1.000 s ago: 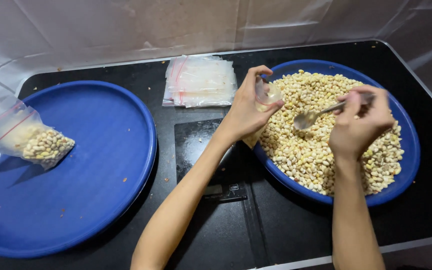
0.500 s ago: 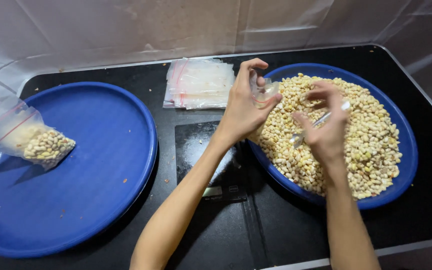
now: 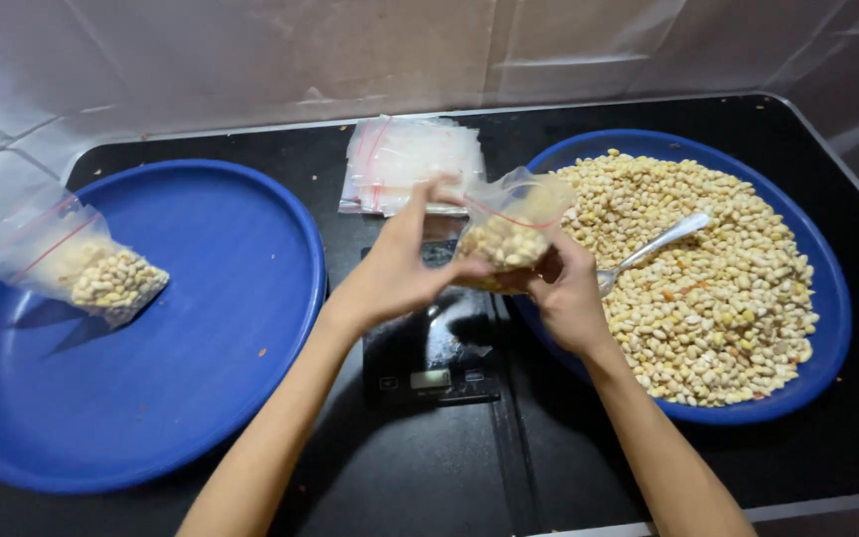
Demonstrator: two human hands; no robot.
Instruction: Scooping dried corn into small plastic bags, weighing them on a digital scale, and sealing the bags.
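Black tabletop below, both the left hand and right hand grip a small clear bag of kernels above a digital scale, beside the heaped blue tray.

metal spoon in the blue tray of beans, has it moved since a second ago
Yes. The metal spoon, earlier lifted in the right hand, now lies on the beans, handle pointing toward the round blue tray's far rim.
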